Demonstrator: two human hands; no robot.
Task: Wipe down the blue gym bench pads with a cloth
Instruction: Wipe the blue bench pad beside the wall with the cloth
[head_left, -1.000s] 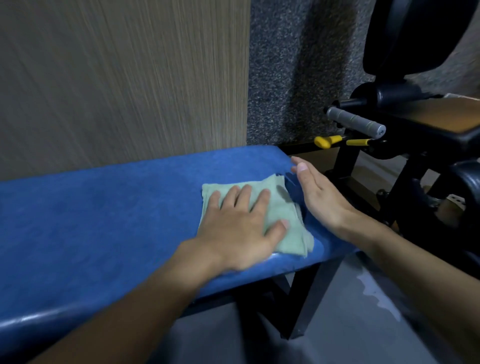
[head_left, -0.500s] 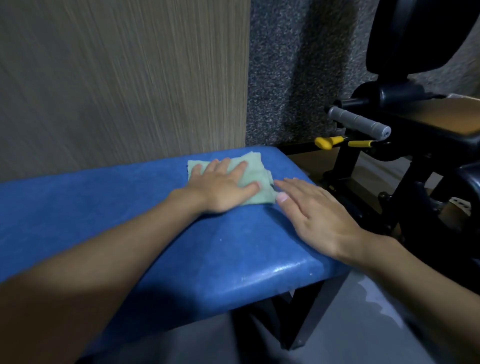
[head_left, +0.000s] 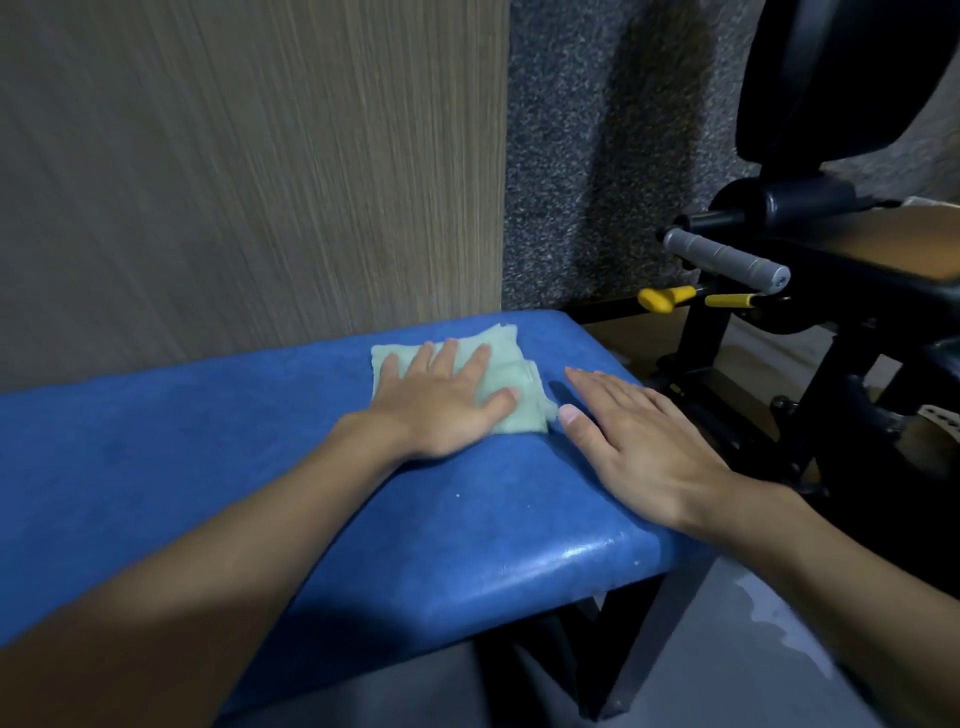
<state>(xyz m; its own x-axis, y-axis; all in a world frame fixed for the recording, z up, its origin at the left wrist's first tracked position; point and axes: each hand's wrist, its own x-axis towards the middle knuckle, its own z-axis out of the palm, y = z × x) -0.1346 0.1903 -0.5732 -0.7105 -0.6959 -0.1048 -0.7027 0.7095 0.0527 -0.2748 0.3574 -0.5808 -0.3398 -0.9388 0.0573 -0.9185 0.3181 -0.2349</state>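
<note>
left grip (head_left: 447, 410) released, fingers flat, pressing the green cloth (head_left: 511, 364) at the far right end of the blue desk (head_left: 208, 441). right grip (head_left: 639, 447) released, flat just beside it. advise even pressure, overlapping strokes.

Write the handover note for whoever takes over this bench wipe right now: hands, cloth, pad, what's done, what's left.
Left hand: flat, fingers spread, pressing the green cloth onto the blue bench pad.
Right hand: flat on the bare pad just right of the cloth, holding nothing.
Cloth: at the pad's right end, toward the far edge by the wall.
Done: the near right corner shines as if damp; how much else has been wiped cannot be told.
Left: probably the long stretch of pad to the left.
</note>
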